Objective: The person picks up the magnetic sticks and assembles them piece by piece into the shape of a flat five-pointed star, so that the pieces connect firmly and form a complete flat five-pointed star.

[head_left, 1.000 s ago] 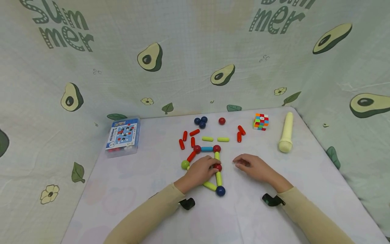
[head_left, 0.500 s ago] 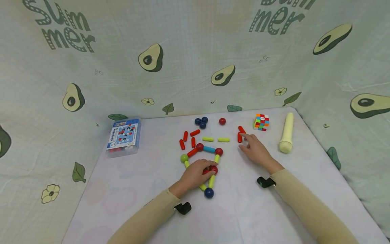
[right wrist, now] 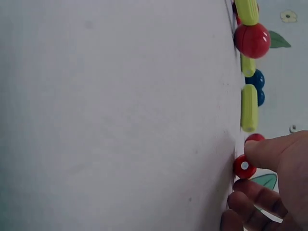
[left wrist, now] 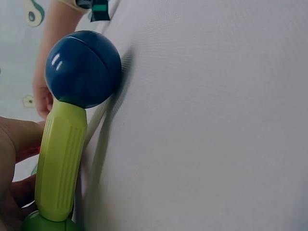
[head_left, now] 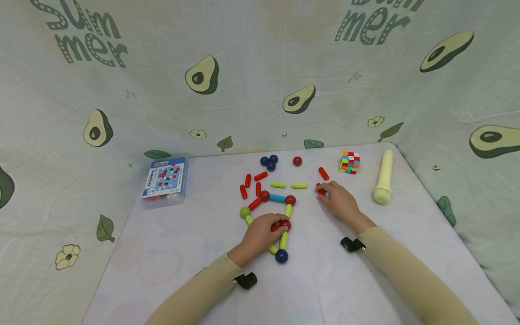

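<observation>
In the head view, my left hand (head_left: 257,232) pinches a short red magnetic rod (head_left: 275,228) beside a red ball (head_left: 286,225) in a flat frame of rods and balls. A blue rod (head_left: 277,198), a green ball (head_left: 245,212) and a dark blue ball (head_left: 281,256) belong to this frame. The left wrist view shows the dark blue ball large, joined to a yellow-green rod (left wrist: 60,161). My right hand (head_left: 341,201) pinches a loose red magnetic rod (right wrist: 244,166) between thumb and fingers, its round end facing the right wrist camera. The left palm hides part of the frame.
Several loose red rods (head_left: 248,180) lie behind the frame, near two yellow-green rods (head_left: 299,186). Farther back are blue balls (head_left: 271,166) and a red ball (head_left: 297,161). A puzzle cube (head_left: 350,162), a cream baton-shaped object (head_left: 383,176) and a plastic box (head_left: 164,183) stand around them.
My right hand has reached away from me to the two red rods at the right, taken one and drawn it slightly nearer. The frame has turned and shifted a little under my left hand.
</observation>
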Demonstrator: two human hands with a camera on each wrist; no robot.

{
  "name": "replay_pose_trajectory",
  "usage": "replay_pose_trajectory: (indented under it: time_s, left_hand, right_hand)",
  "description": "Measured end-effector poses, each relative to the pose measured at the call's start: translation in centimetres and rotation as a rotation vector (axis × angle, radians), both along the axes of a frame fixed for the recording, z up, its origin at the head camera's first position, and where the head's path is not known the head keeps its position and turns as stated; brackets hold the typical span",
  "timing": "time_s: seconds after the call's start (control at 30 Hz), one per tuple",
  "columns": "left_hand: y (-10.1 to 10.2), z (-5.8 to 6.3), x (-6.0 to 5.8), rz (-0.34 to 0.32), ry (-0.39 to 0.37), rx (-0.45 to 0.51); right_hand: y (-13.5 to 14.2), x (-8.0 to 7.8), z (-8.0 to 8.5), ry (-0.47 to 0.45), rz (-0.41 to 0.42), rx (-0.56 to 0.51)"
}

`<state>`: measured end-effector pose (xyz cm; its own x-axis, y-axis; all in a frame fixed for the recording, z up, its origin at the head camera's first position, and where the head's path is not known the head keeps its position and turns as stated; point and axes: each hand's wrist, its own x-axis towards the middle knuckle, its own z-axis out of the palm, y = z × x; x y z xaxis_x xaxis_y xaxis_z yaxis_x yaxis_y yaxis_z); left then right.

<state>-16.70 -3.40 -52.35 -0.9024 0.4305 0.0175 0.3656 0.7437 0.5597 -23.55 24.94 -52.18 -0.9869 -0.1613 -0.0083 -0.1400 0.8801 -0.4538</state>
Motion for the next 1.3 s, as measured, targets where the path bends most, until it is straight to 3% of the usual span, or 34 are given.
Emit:
replay_pose_trajectory:
  time_s: [0.43,0.57,0.73,0.87,1.1,1.2,1.3]
  left_hand:
    - [-0.2,0.3,-0.3,0.008,-0.053,0.041]
    - [-0.2,0.1,-0.3,0.007,-0.042,0.046]
    - [-0.2,0.0,-0.4,0.005,-0.031,0.055]
    - [-0.1,0.2,-0.4,0.002,-0.032,0.065]
    - [0.1,0.3,-0.2,-0.008,-0.021,0.062]
    - [0.1,0.3,-0.2,-0.01,-0.019,0.056]
    - [0.1,0.3,-0.1,-0.012,-0.024,0.057]
  right_hand:
    - [-1.6,3.3,0.4,-0.058,0.058,-0.03]
    - [-2.1,4.1,0.4,-0.032,0.156,-0.062]
    - [-2.6,5.1,0.5,-0.075,0.324,-0.17]
    - [-3.2,5.5,0.6,-0.065,0.381,-0.19]
    - [-3.5,5.5,0.8,-0.036,0.388,-0.192]
    - [-3.0,4.7,0.7,-0.055,0.331,-0.237]
    - [-1.9,3.2,-0.1,-0.051,0.214,-0.256]
